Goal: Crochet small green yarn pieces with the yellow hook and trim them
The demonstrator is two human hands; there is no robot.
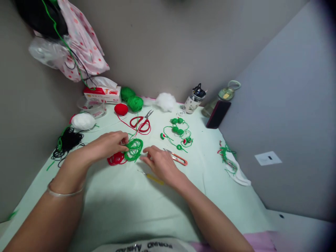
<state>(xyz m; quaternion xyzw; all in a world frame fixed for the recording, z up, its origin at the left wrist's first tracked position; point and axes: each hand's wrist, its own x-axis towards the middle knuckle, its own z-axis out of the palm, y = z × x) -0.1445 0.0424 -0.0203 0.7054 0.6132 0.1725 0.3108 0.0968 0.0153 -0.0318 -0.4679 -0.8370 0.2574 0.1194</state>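
My left hand (113, 144) is at the left edge of a loose coil of green yarn (135, 149), its curled fingers and thumb closed on the strands. Beneath it lies a smaller coil of red yarn (115, 159). To the right of the green coil, my right hand (160, 161) is held with thumb and forefinger apart, and I see nothing between them. A crochet hook with a yellow handle (154, 179) lies partly beside and below that hand. Just beyond its knuckles rest orange thread snips (180, 160).
Red-handled scissors (144, 124), small green crocheted pieces (177, 130) and white stuffing (166, 101) lie farther back. Yarn balls (135, 103), a tissue box (105, 94), a pen cup (193, 102), a bottle (210, 106) and a phone (218, 114) line the back.
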